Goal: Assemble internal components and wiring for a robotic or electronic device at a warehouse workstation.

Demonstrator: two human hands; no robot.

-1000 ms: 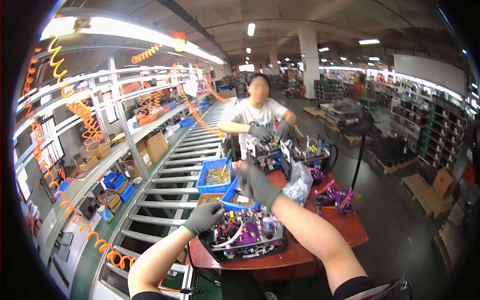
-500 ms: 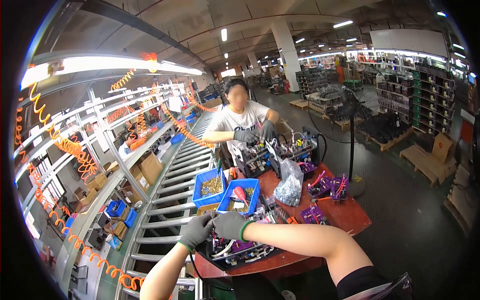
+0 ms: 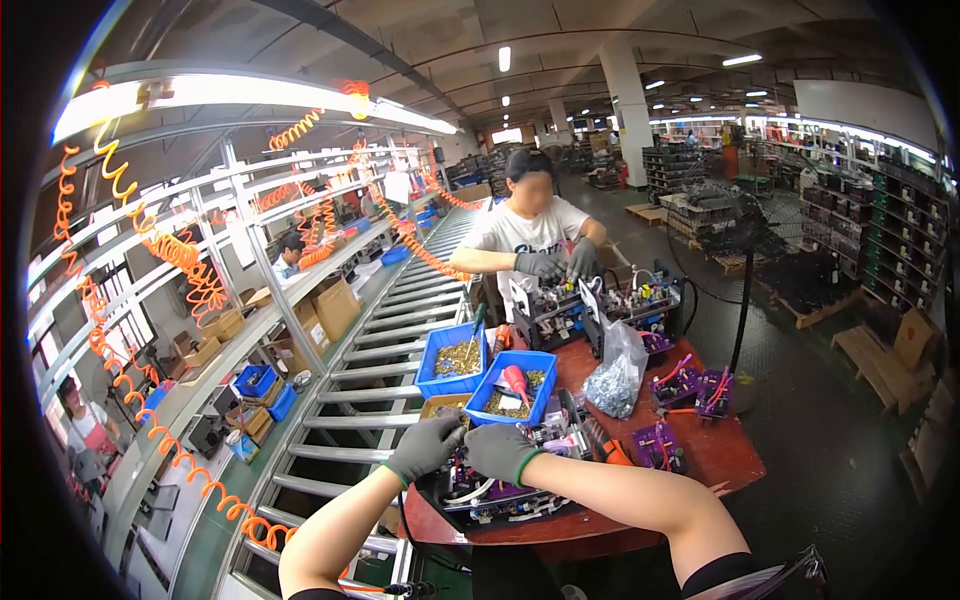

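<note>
My left hand [image 3: 425,450], in a grey glove with a green cuff, is closed above the left end of an open electronics unit [image 3: 515,503]. My right hand [image 3: 503,454], gloved alike, sits close beside it with its fingers curled down over the same unit. Whatever the fingertips hold is hidden. The unit lies on a red table [image 3: 735,458] and shows purple boards, white cables and small parts. Just beyond my hands are two blue bins [image 3: 549,404] of small brass-coloured pieces. A red-handled tool [image 3: 514,380] lies in the nearer bin.
A clear bag [image 3: 618,385] of metal pieces and several purple circuit boards [image 3: 656,447] lie on the table. Across it a gloved co-worker [image 3: 535,225] handles another unit. A roller conveyor [image 3: 345,422] runs along the left, orange coiled hoses [image 3: 190,475] hang there, and a fan [image 3: 745,300] stands right.
The whole view has shifted, so the scene sits further right in the picture. My two hands have drawn slightly apart over the unit. The co-worker's hands stay at the other unit.
</note>
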